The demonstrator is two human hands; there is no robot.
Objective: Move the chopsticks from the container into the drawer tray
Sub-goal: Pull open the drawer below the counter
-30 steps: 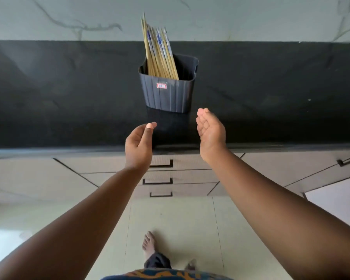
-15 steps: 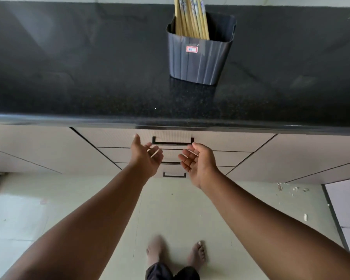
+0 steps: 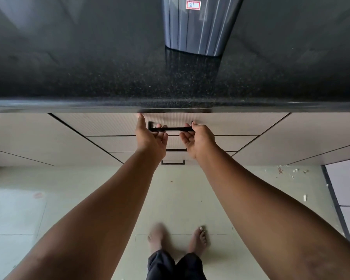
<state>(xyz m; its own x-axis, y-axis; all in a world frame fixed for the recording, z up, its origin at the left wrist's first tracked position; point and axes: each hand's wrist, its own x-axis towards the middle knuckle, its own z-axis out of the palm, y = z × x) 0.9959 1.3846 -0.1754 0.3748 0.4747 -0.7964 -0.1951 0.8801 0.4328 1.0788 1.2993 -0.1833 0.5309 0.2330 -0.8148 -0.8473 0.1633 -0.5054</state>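
Only the lower part of the dark grey ribbed container [image 3: 198, 27] shows at the top edge, standing on the black countertop [image 3: 89, 77]; the chopsticks are out of frame. The top drawer [image 3: 109, 124] below the counter edge is closed, so its tray is hidden. Both hands are at its black bar handle [image 3: 171, 129], palms up. My left hand [image 3: 150, 138] hooks its fingers behind the handle's left end, thumb pointing up at the counter edge. My right hand [image 3: 199, 139] curls around the right end, thumb on the bar.
Two more closed drawers with black handles [image 3: 173, 162] sit below the top one, with flat cabinet fronts on both sides. My bare feet [image 3: 178, 237] stand on the pale tiled floor. Small white scraps [image 3: 291, 170] lie on the floor at the right.
Both hands dropped from beside the container to below the counter edge, then reached forward onto the top drawer's handle. The view tilted down, and the chopsticks left the frame.
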